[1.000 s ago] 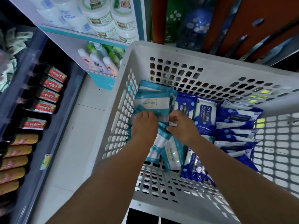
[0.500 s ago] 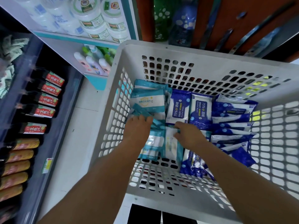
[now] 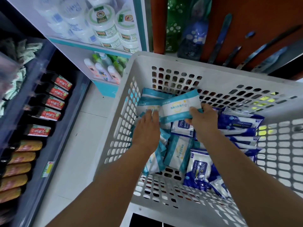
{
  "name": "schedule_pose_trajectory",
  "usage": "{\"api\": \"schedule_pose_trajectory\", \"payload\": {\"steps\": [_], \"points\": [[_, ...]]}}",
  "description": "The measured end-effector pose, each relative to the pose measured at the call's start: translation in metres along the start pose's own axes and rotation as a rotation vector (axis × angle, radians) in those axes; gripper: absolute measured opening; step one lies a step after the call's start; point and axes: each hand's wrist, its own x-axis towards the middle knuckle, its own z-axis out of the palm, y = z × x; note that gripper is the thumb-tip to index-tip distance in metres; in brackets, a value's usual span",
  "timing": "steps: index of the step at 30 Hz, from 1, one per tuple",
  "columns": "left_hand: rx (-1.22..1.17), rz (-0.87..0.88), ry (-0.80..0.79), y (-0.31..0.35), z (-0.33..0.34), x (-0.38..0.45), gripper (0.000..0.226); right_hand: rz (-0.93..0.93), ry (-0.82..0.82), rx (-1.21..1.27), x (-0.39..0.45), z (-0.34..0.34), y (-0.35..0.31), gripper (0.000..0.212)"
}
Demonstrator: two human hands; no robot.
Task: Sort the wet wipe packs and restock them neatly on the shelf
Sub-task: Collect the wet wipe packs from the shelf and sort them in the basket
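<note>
Forearms come in from the near edge, cut off by the frame, and reach down into a white perforated basket whose near rim and right wall also run out of view. The left hand lies knuckles up over the teal wipe packs heaped along the basket's left side; its fingertips touch a teal-and-white pack, but whether they curl round anything is hidden beneath the hand, so its grip cannot be told. The right hand pinches the right end of one teal-banded pack, held lifted and slightly tilted above the others, thumb under and fingers over. Under that wrist the blue alcohol wipe packs are partly covered; they stand in a row on edge on the right side, with a few lying loose near the near right corner. Print on most packs is too blurred to read beyond "75%".

Left of the basket, pale floor tiles, then a dark low shelf with red-labelled sauce pouches and yellow-brown ones nearer, smeared by motion. Beyond the basket's far left corner stand small white bottles, and above them white tubs on a pale shelf. Far right, an orange-brown panel with dark strips, unclear.
</note>
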Motion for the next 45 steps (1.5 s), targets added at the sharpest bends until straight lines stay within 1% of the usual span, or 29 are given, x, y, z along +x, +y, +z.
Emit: {"api": "schedule_pose_trajectory", "payload": {"steps": [2, 3, 4, 6, 8, 10, 12, 15, 18, 21, 24, 27, 29, 32, 35, 37, 40, 42, 43, 45], "points": [[-0.028, 0.007, 0.065, 0.0, -0.004, 0.002, 0.081, 0.09, -0.017, 0.103, 0.003, 0.025, -0.001, 0.009], [-0.008, 0.037, 0.051, 0.0, -0.007, 0.004, 0.089, 0.115, -0.063, 0.11, 0.003, 0.037, -0.003, 0.01], [0.026, 0.067, 0.018, 0.001, -0.008, 0.008, 0.094, 0.112, -0.125, 0.065, 0.006, 0.048, -0.003, 0.014], [0.083, 0.072, -0.098, 0.0, -0.009, 0.018, 0.097, 0.039, -0.26, -0.138, 0.009, 0.062, -0.004, 0.025], [0.096, 0.031, -0.201, -0.002, -0.007, 0.028, 0.097, -0.054, -0.327, -0.343, 0.012, 0.064, -0.004, 0.031], [0.111, 0.013, -0.254, -0.004, -0.006, 0.036, 0.095, -0.11, -0.375, -0.433, 0.014, 0.054, -0.004, 0.033], [0.116, 0.007, -0.273, -0.003, -0.005, 0.038, 0.091, -0.115, -0.405, -0.494, 0.016, 0.037, -0.005, 0.037], [0.057, 0.037, -0.245, 0.009, -0.001, 0.034, 0.081, -0.137, -0.437, -0.598, 0.019, 0.008, 0.005, 0.043], [-0.036, 0.162, -0.173, 0.028, 0.01, 0.025, 0.083, -0.182, -0.457, -0.65, 0.011, -0.019, 0.016, 0.044], [-0.094, 0.244, -0.153, 0.043, 0.015, 0.02, 0.075, -0.223, -0.433, -0.721, 0.003, -0.043, 0.024, 0.044], [-0.11, 0.254, -0.139, 0.055, 0.021, 0.02, 0.075, -0.194, -0.368, -0.774, -0.001, -0.063, 0.033, 0.045], [-0.148, 0.14, -0.246, 0.067, 0.023, 0.023, 0.075, -0.188, -0.289, -0.904, 0.009, -0.072, 0.047, 0.05], [-0.138, 0.082, -0.314, 0.074, 0.025, 0.026, 0.075, -0.154, -0.263, -1.056, 0.018, -0.074, 0.053, 0.055], [-0.154, 0.059, -0.354, 0.08, 0.035, 0.032, 0.073, -0.099, -0.292, -1.176, 0.028, -0.074, 0.055, 0.062], [-0.193, 0.01, -0.377, 0.085, 0.043, 0.036, 0.072, -0.081, -0.238, -1.21, 0.037, -0.07, 0.057, 0.061], [-0.222, -0.04, -0.367, 0.089, 0.046, 0.037, 0.075, -0.047, -0.186, -1.221, 0.041, -0.067, 0.058, 0.062], [-0.29, -0.109, -0.333, 0.095, 0.053, 0.039, 0.076, -0.014, -0.12, -1.212, 0.041, -0.06, 0.056, 0.073], [-0.39, -0.136, -0.264, 0.099, 0.054, 0.04, 0.072, 0.018, -0.076, -1.144, 0.043, -0.057, 0.056, 0.076], [-0.461, -0.159, -0.219, 0.101, 0.054, 0.041, 0.07, 0.04, -0.049, -1.093, 0.048, -0.057, 0.059, 0.074], [-0.578, -0.22, -0.124, 0.102, 0.053, 0.045, 0.07, 0.054, -0.011, -1.013, 0.057, -0.058, 0.063, 0.059]]}}
